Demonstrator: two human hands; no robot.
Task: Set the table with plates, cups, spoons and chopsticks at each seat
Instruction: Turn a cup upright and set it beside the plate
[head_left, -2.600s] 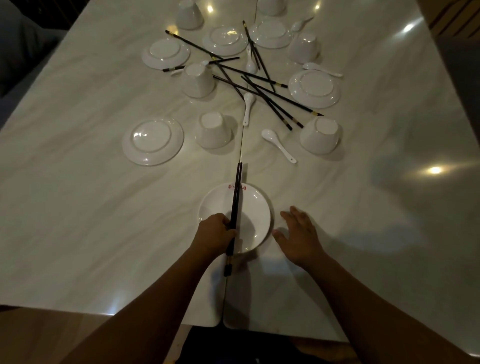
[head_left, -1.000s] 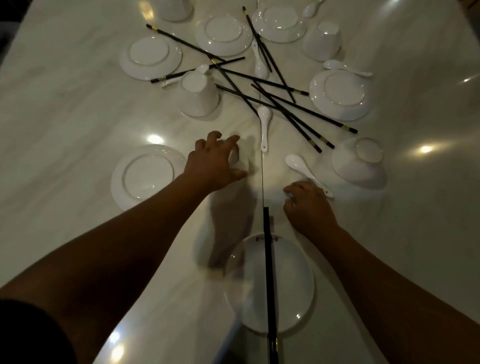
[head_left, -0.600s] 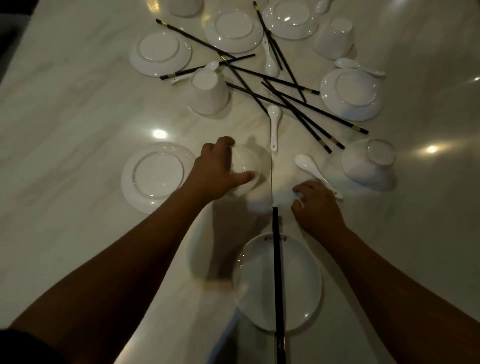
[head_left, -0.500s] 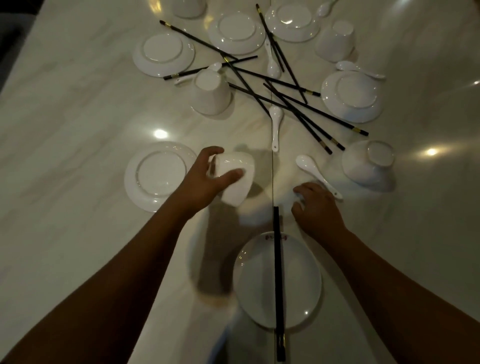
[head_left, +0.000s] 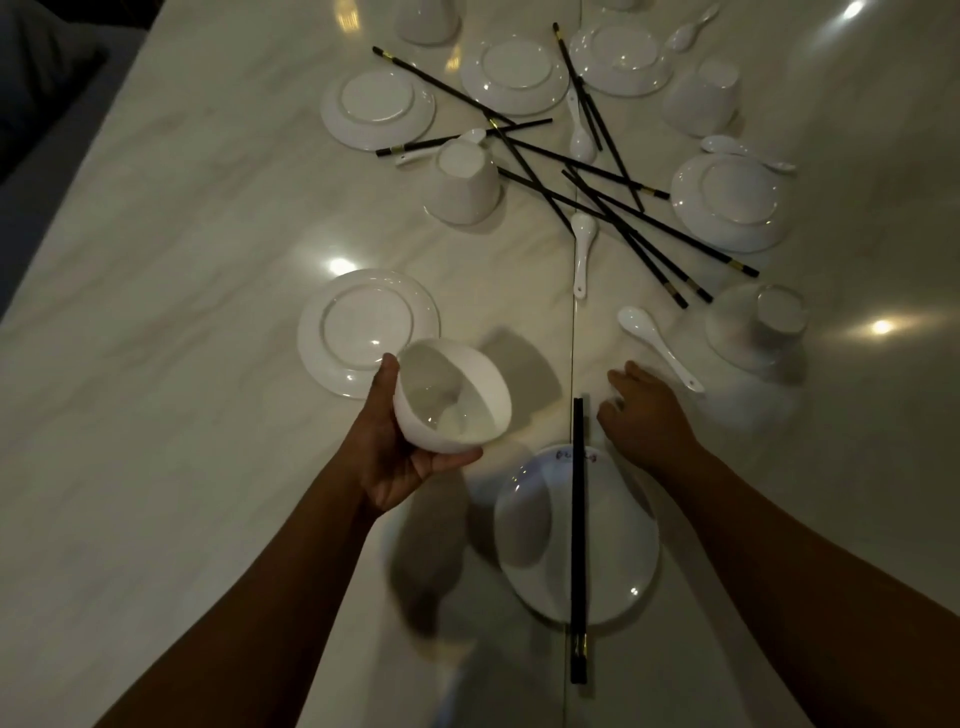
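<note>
One cup gripped by L hand — R hand flat, empty; 6 plates.

Near edge: round white ceramic plate, right way up, with pair of black chopsticks across its middle. Left of it, left hand with white ceramic cup, clear of marble-patterned tabletop. Right hand on tabletop behind plate. Farther back: upturned plates, cups, spoons, chopsticks.

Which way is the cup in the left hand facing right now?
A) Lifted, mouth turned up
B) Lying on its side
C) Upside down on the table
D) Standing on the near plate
A: the left hand holds the white cup off the table, its hollow inside showing.
</note>
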